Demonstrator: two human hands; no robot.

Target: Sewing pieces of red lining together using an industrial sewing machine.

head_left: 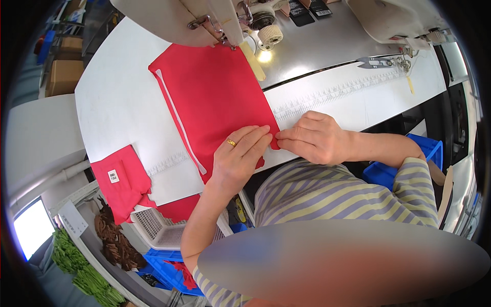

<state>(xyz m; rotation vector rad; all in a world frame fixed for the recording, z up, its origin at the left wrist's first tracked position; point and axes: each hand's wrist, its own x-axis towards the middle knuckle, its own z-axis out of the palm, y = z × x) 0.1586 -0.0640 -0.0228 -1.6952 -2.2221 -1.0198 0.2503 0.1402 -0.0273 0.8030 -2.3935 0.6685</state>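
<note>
A red fabric piece lies on the white sewing table, its far end by the needle area of the sewing machine. A narrow white strip runs along its left side. At the near right corner, my left hand, wearing a gold ring, presses its closed fingertips on the cloth. Close beside it my right hand pinches the fabric's right edge. The fingertips of both hands almost meet, and the cloth between them is partly hidden.
At the left table edge lies another red piece with a white label. Below are a white basket and blue crates. Thread snips lie at the right. Brown and green bundles sit lower left.
</note>
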